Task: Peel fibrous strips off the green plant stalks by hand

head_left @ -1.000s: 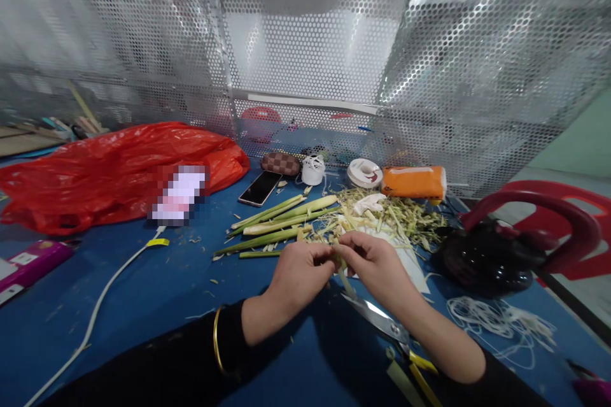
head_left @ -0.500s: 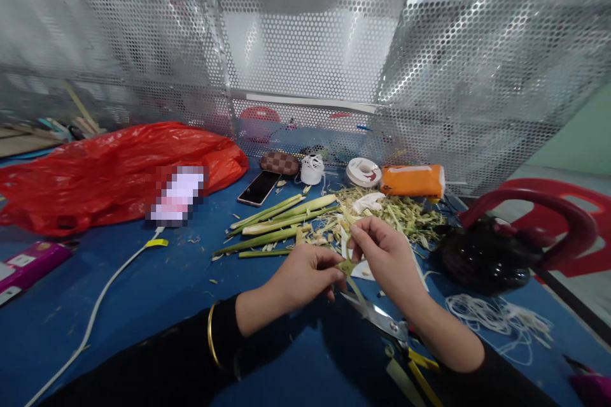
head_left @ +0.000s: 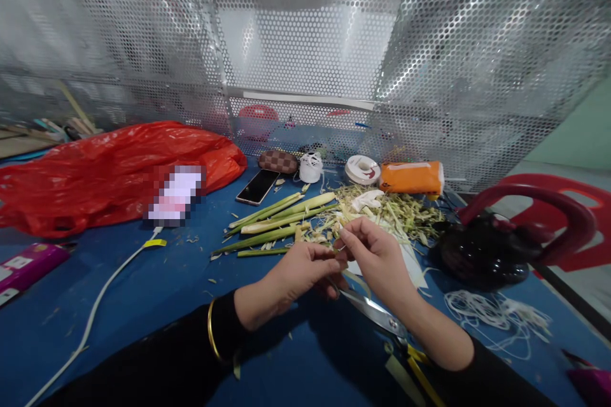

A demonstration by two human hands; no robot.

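Note:
My left hand [head_left: 296, 272] and my right hand [head_left: 373, 253] meet over the blue table [head_left: 157, 286], both pinched on a thin green leaf strip [head_left: 356, 276] held between their fingertips. Just beyond them lie several long green stalks [head_left: 274, 221] side by side. A heap of pale trimmed scraps [head_left: 401, 213] spreads behind my right hand. Scissors with yellow handles [head_left: 382, 321] lie on the table under my right forearm.
A red plastic bag [head_left: 109, 168] fills the left. A phone [head_left: 259, 186], checkered pouch [head_left: 279, 161], white string spool [head_left: 310, 167], tape roll [head_left: 363, 170] and orange packet [head_left: 412, 177] line the perforated metal screen [head_left: 305, 63]. A black bag [head_left: 482, 254], loose string [head_left: 496, 318] and white cable [head_left: 109, 286] lie nearby.
My right hand lifted away from the left and came back toward it, drawing the leaf strip along. My left hand slid slightly lower and stayed pinched.

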